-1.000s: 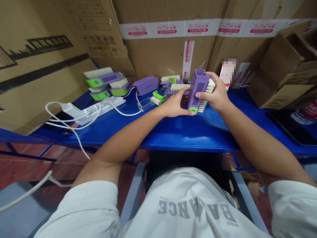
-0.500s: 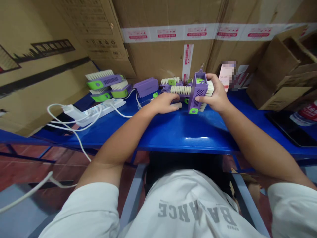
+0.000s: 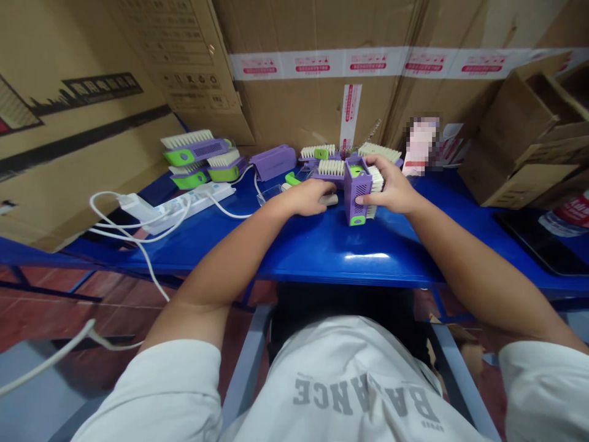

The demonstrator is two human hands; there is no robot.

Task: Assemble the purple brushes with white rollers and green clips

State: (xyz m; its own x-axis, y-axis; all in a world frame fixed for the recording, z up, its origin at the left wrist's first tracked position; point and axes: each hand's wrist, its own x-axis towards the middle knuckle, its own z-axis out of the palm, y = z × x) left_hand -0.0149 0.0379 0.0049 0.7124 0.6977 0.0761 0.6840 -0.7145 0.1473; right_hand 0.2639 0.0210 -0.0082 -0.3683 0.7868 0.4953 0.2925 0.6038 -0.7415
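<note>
My right hand [image 3: 393,189] is closed round a purple and green scrubbing brush [image 3: 356,191], which stands upright with its white bristles facing right toward my palm. My left hand [image 3: 309,197] is curled, its fingers closed about a small thing with a rounded beige end [image 3: 328,200]; the rest is hidden. A curved bright green piece [image 3: 291,178] shows just behind that hand. More brushes lie past my hands, among them a white-bristled brush [image 3: 331,168] and another at the back right [image 3: 380,151]. Left of these rests a purple housing [image 3: 275,162].
Stacked brushes [image 3: 196,150] stand at the left by a white power strip [image 3: 188,205] with looping cables. Cardboard boxes [image 3: 313,110] wall off the back of the blue table [image 3: 322,258]. A black phone [image 3: 545,242] and a bottle [image 3: 570,215] sit at the right.
My right hand has brought the upright brush slightly down and left, toward me. A brush behind it has come into view. My left hand has shifted slightly, showing more of the green piece.
</note>
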